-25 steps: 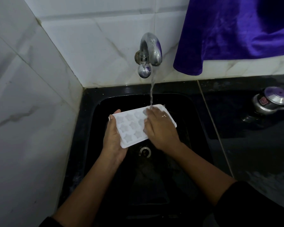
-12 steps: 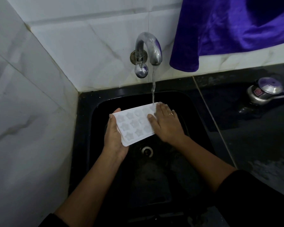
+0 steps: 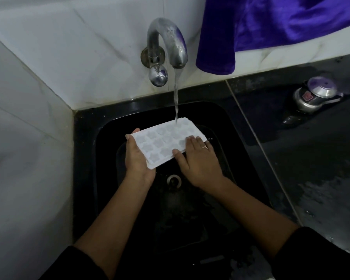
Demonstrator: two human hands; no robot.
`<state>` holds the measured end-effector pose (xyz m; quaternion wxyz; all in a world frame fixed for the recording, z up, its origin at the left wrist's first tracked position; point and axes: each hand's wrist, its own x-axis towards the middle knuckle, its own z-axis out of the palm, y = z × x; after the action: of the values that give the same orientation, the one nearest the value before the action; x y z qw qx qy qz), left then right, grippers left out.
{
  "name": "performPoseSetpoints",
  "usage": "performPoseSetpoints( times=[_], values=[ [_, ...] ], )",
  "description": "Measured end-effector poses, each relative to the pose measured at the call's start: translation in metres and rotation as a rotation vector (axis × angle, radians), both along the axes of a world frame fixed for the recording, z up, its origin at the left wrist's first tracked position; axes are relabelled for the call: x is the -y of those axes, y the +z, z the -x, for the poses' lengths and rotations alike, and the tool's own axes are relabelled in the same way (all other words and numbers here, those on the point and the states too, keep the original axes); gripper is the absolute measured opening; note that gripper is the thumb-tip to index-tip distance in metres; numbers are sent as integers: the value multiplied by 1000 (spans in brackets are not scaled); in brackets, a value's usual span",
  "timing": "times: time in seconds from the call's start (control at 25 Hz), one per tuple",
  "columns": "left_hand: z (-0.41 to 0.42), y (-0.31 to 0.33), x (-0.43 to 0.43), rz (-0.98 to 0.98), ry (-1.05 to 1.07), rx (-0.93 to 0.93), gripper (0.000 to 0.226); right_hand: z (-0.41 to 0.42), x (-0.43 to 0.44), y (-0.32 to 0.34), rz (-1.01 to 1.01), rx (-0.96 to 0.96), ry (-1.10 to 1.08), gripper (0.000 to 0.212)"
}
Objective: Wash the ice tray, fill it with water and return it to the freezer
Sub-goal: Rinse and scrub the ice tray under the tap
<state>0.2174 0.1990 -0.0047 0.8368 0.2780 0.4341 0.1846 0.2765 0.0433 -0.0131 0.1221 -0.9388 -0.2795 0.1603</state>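
Hands (image 3: 138,159) (image 3: 197,161) on star-celled ice tray (image 3: 162,141)

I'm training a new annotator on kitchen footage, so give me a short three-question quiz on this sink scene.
1. True or false: water from the tap lands on the ice tray near its far edge.
2. The left hand grips the tray's left end. What does the right hand do? A. lies flat-fingered on the tray B. turns the tap C. hangs idle
3. Fill in: the cloth hanging right of the tap is ____.
Key: 1 true; 2 A; 3 purple.
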Motion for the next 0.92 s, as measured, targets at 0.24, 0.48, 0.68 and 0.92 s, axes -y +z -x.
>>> performPoseSetpoints(
  times=[0.24, 0.48, 0.68, 0.92],
  values=[
    [-3, -3, -8, -12, -35, 30, 50, 0, 1, 1, 11, -36, -14, 100],
    [-8, -3, -10, -45, -22, 20, 55, 14, -11, 13, -70, -132, 57, 87],
    [-16, 2, 1, -33, -74, 23, 42, -11, 3, 5, -26, 6, -69, 94],
    [-36, 4, 8, -1, -65, 23, 47, 23, 11, 21, -250, 138, 197, 59]
  ],
)
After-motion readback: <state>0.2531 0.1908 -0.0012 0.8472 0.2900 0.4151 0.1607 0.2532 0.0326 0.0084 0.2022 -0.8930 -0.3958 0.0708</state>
